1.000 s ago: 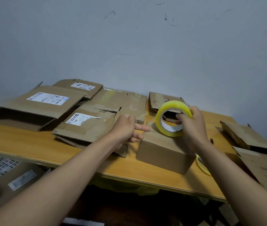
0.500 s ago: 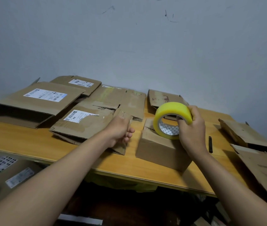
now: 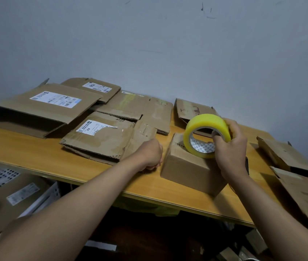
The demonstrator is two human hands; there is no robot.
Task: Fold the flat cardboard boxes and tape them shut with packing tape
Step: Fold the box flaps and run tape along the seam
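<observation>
Here the right hand [image 3: 231, 147] grasps the yellow tape roll [image 3: 205, 135], thumb inside its core, held above the folded cardboard box [image 3: 187, 169] on the wooden table [image 3: 36, 157]. The left hand [image 3: 149, 154], curled into a loose fist, rests just beside the box. Flattened cardboard boxes [image 3: 100, 140] lie behind.

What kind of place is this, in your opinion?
Probably a small packing corner, not a proper warehouse: flat used boxes with shipping labels on a wooden table, a tape roll, a bare wall.

front table edge [image 3: 85, 172] free | flattened boxes [image 3: 100, 140] crowd back, seemingly
</observation>
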